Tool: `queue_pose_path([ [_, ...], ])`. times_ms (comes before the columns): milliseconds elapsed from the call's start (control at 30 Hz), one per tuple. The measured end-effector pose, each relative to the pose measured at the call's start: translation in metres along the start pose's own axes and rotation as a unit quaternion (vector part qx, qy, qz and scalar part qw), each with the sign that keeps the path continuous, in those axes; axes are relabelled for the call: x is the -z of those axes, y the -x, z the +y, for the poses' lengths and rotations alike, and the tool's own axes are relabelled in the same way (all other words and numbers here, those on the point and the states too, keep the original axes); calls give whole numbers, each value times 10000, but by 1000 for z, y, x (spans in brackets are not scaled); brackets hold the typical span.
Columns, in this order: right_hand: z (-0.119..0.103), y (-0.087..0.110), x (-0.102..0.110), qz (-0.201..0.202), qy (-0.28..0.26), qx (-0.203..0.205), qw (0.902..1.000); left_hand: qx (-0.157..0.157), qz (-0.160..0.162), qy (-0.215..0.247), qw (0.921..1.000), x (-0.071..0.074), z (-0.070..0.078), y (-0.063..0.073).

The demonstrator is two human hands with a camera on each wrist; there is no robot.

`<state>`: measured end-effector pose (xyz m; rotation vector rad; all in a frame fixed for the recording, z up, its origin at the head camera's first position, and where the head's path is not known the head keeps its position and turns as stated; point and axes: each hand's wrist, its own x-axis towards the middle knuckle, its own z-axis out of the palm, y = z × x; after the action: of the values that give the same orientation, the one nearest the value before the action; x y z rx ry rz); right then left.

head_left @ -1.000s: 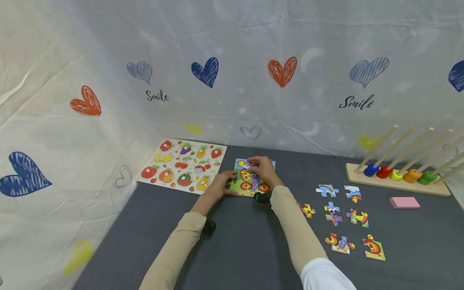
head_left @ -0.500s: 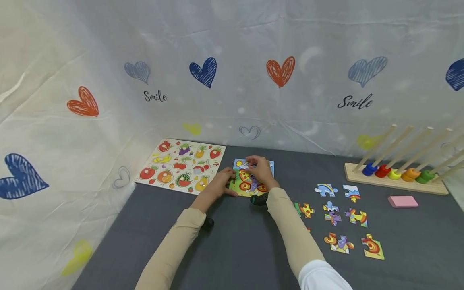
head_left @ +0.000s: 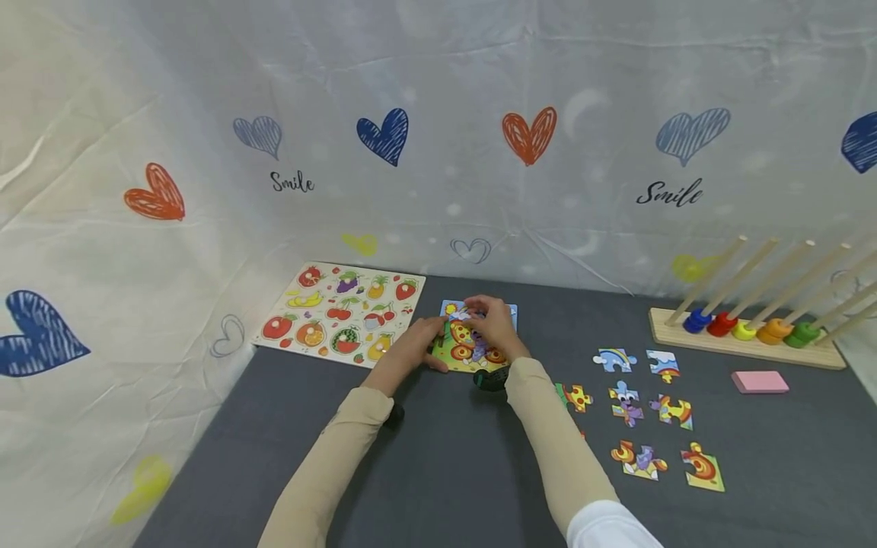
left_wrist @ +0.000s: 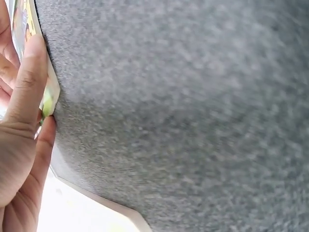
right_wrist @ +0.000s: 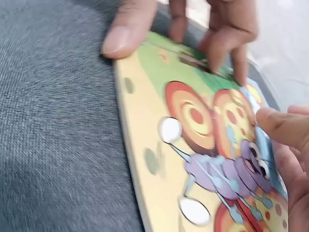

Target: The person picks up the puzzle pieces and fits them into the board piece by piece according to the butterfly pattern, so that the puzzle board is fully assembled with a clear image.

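A colourful puzzle board [head_left: 464, 352] with a caterpillar picture [right_wrist: 217, 169] lies on the grey table [head_left: 445, 472], just right of a fruit peg puzzle. My left hand [head_left: 414, 346] grips its left edge: in the left wrist view the thumb [left_wrist: 29, 82] lies against the board's rim [left_wrist: 49, 96]. In the right wrist view that hand's thumb and fingers [right_wrist: 227, 34] clamp the far corner. My right hand [head_left: 490, 323] rests on the board's upper part, one finger [right_wrist: 285, 128] touching the picture. Whether it holds a piece is hidden.
Several loose jigsaw pieces [head_left: 640, 415] lie to the right of the board. The fruit peg puzzle [head_left: 342, 312] sits at the back left. A wooden peg rack with coloured rings [head_left: 747, 335] and a pink block [head_left: 759, 381] stand at the far right. A heart-printed cloth [head_left: 438, 152] hangs behind.
My left hand has slid a little further onto the board's left edge. My right hand has stayed on the board's top part and barely shifted.
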<state>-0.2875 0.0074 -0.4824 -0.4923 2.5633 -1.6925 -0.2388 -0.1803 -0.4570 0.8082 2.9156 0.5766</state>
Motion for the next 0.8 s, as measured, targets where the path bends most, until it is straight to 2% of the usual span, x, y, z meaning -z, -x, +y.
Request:
queue_pose_path([
  [233,9,13,35,297,-625,-176,9974,226,-77,40,9997,1,4,-2],
  [367,19,18,62,241,-885,-166,9956,367,-168,58,9992,1,3,-3],
  [567,31,29,108,-56,-1320,-212,9910,403,-168,152,9989,2,3,-3],
  [800,43,47,161,-656,-1481,-558,9852,349,-115,223,9991,0,2,-4],
])
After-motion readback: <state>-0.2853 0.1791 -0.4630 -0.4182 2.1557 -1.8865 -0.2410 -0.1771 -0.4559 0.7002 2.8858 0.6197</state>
